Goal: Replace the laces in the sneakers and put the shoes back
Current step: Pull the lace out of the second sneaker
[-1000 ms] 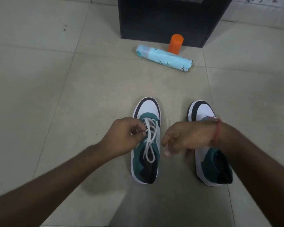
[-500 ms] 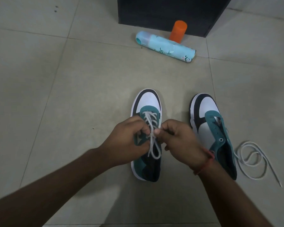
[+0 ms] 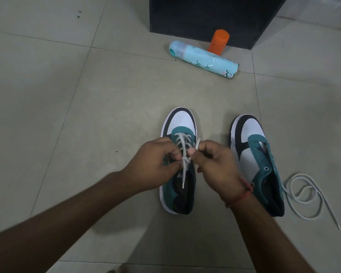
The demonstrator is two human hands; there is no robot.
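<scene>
Two sneakers on a pale tiled floor (image 3: 71,107), toes pointing away from the viewer, standing side by side but apart.

Left-side sneaker, teal, white and black low-top with white sole (image 3: 182,123): a white flat lace (image 3: 182,143) is criss-crossed through its upper eyelets. Both hands sit over its tongue. Left hand (image 3: 156,164): fingers curled, thumb and fingers pinching the lace on the left side of the crossing. Right hand (image 3: 215,164): fingers curled, thumb and forefinger pinching the lace on the right side; a short stretch of lace sticks up above its fingertips. The two hands are nearly touching at the crossing. One lace end hangs down from between them over the shoe's opening, its tip lying near the collar. An orange-red thread band (image 3: 241,196) circles the right wrist.

Right-side sneaker, same teal, white and black colours (image 3: 252,138): eyelets bare, no lace threaded, tongue area open. It stands upright, heel partly behind the right wrist.

Loose white shoelace (image 3: 303,194) lies in open loops on the floor just to the right of that shoe, one tipped end trailing toward the near right.

Beyond the shoes, well apart: a light-blue cylindrical spray can with a floral print (image 3: 203,60) lying on its side, an orange cap or small cylinder (image 3: 218,41) upright just behind it, and a black cabinet-like box (image 3: 205,14) at the top edge.
</scene>
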